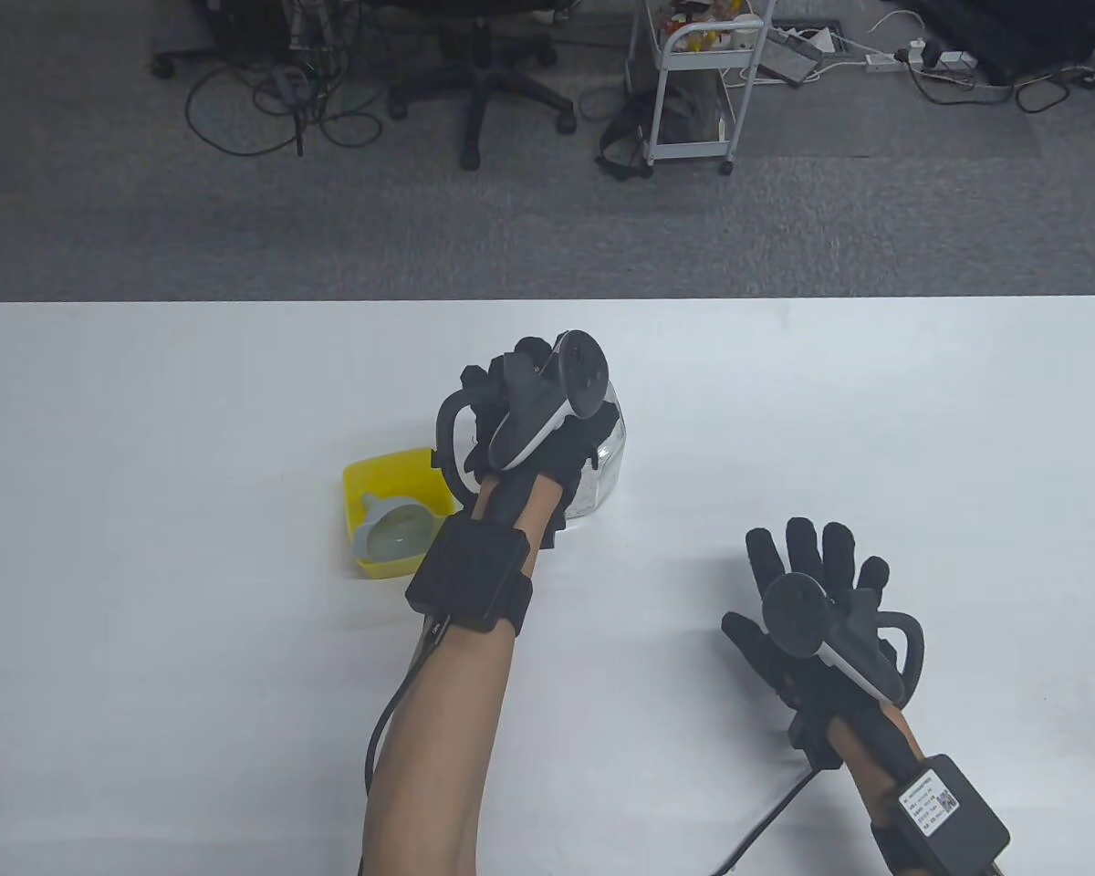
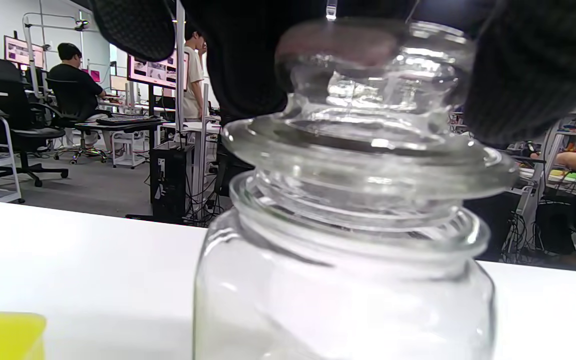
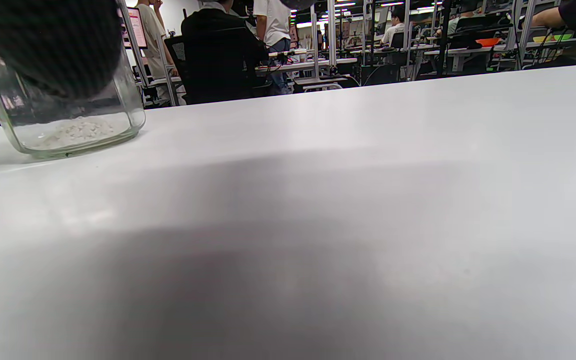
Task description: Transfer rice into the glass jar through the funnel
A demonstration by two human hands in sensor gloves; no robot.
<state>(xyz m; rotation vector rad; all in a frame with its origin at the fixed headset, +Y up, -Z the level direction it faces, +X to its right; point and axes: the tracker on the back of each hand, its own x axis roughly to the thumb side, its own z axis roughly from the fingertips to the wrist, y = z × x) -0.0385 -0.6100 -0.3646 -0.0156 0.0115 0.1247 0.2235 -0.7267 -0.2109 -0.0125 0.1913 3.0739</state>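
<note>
A clear glass jar (image 1: 602, 465) stands near the table's middle, mostly hidden under my left hand (image 1: 529, 411). In the left wrist view my fingers (image 2: 528, 65) grip the knob of the glass lid (image 2: 368, 145), which sits tilted just above the jar's mouth (image 2: 358, 225). The right wrist view shows a thin layer of rice (image 3: 75, 131) on the jar's bottom (image 3: 68, 135). A clear funnel (image 1: 392, 531) lies in a yellow bowl (image 1: 374, 474) to the jar's left. My right hand (image 1: 812, 593) rests flat on the table with fingers spread, holding nothing.
The white table (image 1: 146, 456) stretches wide on both sides of the jar. Its far edge (image 1: 547, 299) borders a grey floor with an office chair (image 1: 484, 82) and a white cart (image 1: 693, 82).
</note>
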